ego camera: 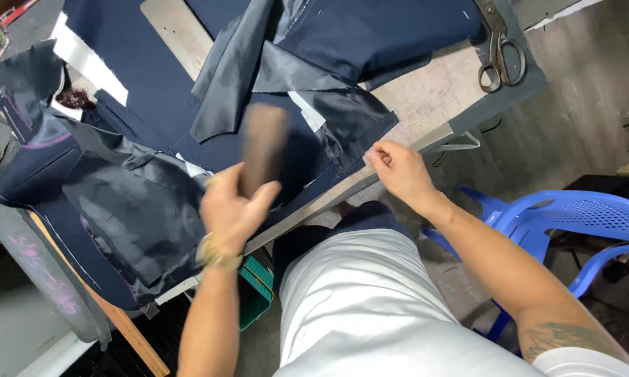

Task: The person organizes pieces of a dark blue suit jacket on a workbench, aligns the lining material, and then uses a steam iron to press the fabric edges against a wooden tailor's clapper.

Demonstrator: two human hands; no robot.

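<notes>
Navy fabric [161, 91] covers the worktop [436, 91]; above it my left hand [232, 209] clamps a raised brown block [263, 146], my right hand [398, 169] pinches its edge.

tailoring workshop, cutting table [461, 77], navy fabric pieces [154, 91], shears [499, 49]

Your tabletop [436, 91] is almost all covered. Dark blue cloth [147, 91] and shiny black lining pieces [129, 209] lie over each other across the middle and left, so you find no bare spot there. The only open patch is the pale strip near the right edge, between the cloth and the scissors [499, 49]. A long metal ruler [178, 28] lies on the cloth at the far side. Your left hand [230, 213] holds a brown block [262, 146] up over the cloth, blocking the middle. Your right hand [398, 171] sits at the near edge. A blue plastic chair [573, 216] stands close on your right.
</notes>
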